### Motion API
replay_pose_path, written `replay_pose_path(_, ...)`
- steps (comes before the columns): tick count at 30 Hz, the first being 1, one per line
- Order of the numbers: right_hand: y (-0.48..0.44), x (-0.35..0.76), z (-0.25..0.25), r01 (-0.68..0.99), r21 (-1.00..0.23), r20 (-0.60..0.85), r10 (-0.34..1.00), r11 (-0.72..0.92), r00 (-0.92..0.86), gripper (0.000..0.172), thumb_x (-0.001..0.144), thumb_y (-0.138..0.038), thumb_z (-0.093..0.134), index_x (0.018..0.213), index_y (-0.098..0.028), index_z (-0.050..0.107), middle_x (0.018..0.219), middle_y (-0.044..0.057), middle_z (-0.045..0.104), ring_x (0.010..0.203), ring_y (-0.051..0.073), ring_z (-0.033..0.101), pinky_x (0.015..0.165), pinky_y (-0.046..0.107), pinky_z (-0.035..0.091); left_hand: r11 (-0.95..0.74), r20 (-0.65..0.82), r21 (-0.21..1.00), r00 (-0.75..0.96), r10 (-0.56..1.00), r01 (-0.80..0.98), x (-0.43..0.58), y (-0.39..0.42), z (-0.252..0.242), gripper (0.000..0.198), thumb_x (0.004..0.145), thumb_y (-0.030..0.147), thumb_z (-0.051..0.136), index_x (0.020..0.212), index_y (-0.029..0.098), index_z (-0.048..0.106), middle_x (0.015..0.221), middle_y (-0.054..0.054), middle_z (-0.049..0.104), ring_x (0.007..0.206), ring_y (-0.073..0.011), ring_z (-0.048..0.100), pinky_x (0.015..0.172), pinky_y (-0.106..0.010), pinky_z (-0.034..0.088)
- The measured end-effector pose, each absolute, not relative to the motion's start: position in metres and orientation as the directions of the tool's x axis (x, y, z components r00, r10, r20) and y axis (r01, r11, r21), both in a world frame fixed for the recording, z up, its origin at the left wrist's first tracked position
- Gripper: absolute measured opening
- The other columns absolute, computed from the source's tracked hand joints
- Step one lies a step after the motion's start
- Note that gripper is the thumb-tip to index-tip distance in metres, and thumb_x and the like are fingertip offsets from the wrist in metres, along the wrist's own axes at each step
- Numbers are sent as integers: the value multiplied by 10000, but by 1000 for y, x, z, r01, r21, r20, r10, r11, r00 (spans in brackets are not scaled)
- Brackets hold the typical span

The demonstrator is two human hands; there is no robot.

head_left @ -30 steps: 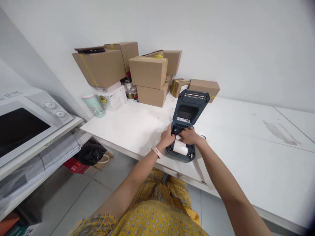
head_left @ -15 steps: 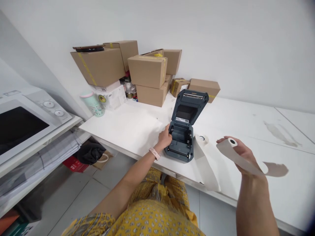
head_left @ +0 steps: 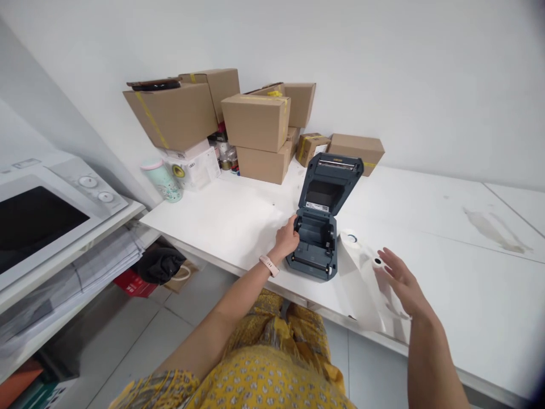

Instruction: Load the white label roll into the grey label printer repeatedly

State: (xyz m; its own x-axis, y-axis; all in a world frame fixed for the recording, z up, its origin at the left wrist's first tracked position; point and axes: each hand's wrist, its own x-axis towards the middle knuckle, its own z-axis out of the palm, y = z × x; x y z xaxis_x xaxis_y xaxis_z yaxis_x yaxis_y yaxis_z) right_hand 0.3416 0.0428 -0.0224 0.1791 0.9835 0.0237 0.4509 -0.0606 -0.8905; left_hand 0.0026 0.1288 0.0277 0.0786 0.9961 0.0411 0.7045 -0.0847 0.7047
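A dark grey label printer (head_left: 313,244) stands on the white table with its lid (head_left: 334,182) tilted up and its inside showing. My left hand (head_left: 286,238) is closed on the printer's left edge. The small white paper roll (head_left: 378,264) is down on the table to the right, its dark core facing up and left. Just beside the roll is my right hand (head_left: 400,278), fingers stretched out and holding nothing. Another white roll (head_left: 349,238) lies close to the printer's right side, with a loose paper strip (head_left: 361,289) stretching toward the table's front edge.
Cardboard boxes (head_left: 255,122) are stacked along the wall. A mint tumbler (head_left: 164,183) and a white carton (head_left: 193,170) stand at the table's left end. Left of the table, a microwave (head_left: 51,210) sits on a shelf above folded papers (head_left: 85,278).
My right hand has lowered the paper roll onto the table, moving left, and let go of it. The left hand has kept its hold on the printer.
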Motion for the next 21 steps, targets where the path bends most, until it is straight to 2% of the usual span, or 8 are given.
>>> replay_pose_path(2,43,339,-1,433,-900,37,981,-51,191,677,799,-568,667,1418,-376,471,1515,47,499,1439,295,413,1207,498,328,-86,30,698,90,995,711,3,129,29,723,819,100,439,1524,219,328,1178,-88,716,1089,-304,663,982,-465,485)
replay_pose_path(4,50,334,14,480,-876,41,982,-55,187,673,791,-579,678,1405,-375,494,1500,57,516,1430,324,420,1189,533,348,-86,21,694,98,995,715,3,129,30,743,816,103,439,1538,207,300,1172,-96,716,1085,-307,664,977,-462,486)
replay_pose_path(9,97,319,16,583,-812,13,999,-8,32,919,621,-574,795,1411,-241,466,1423,171,565,1321,358,535,1091,539,454,-78,35,711,75,997,699,3,130,26,748,807,101,446,1527,253,312,1215,-66,702,1123,-288,651,1022,-459,465)
replay_pose_path(12,122,309,9,659,-752,-31,997,25,-73,805,619,-479,783,1329,-216,509,1311,140,639,1193,313,624,1009,471,515,-69,35,722,63,997,689,2,130,24,742,807,110,453,1522,258,320,1226,-66,699,1124,-287,652,1023,-461,466)
replay_pose_path(16,126,297,14,802,-597,-103,994,-25,-46,660,659,-403,740,1255,-199,546,1128,101,704,975,278,681,857,413,550,-52,20,725,56,998,687,2,129,27,722,815,117,451,1519,226,331,1260,-90,686,1123,-293,654,1012,-457,475)
replay_pose_path(18,118,295,20,796,-604,-108,994,-41,-31,641,668,-426,740,1239,-202,553,1100,98,710,928,272,686,788,383,559,-53,22,730,54,998,682,1,129,27,718,816,120,452,1517,222,336,1265,-92,683,1116,-295,657,1006,-459,479)
replay_pose_path(21,102,300,27,705,-708,-62,998,-48,6,636,674,-456,738,1234,-217,555,1112,95,713,928,272,695,731,356,577,-66,33,745,61,998,663,1,129,25,729,810,122,461,1516,254,338,1245,-71,695,1099,-290,665,991,-449,489)
